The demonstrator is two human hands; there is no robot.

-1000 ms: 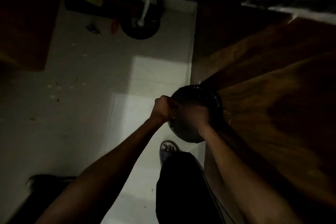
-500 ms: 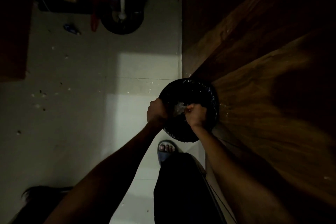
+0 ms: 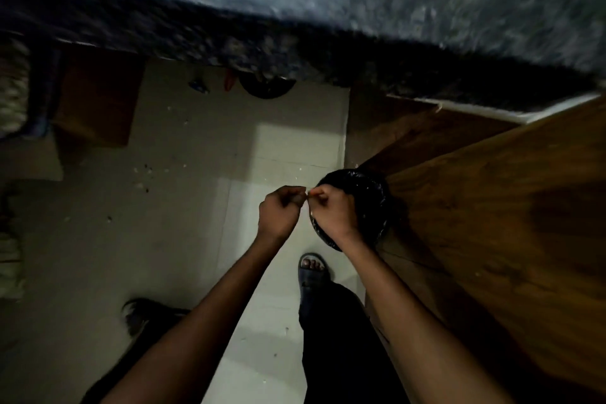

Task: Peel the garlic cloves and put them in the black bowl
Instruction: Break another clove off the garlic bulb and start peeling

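A black bowl (image 3: 370, 193) rests at the left edge of a wooden table (image 3: 498, 207), partly hidden by my right hand (image 3: 333, 213). My left hand (image 3: 278, 211) is beside it, just left of the bowl and over the floor. The fingertips of both hands meet around a small pale garlic clove (image 3: 309, 199), which they pinch between them. The clove is mostly hidden by the fingers. The scene is dim and what lies inside the bowl is hard to tell.
Pale tiled floor (image 3: 183, 213) lies below my hands, scattered with small bits. My sandalled foot (image 3: 312, 269) stands under the bowl. A dark stone counter edge (image 3: 262, 43) crosses the top. A brown cabinet (image 3: 95, 98) stands at the left.
Both hands have lifted from inside the bowl and shifted left to its rim, fingertips now pinched together. The camera has tilted upward, bringing the counter into view.
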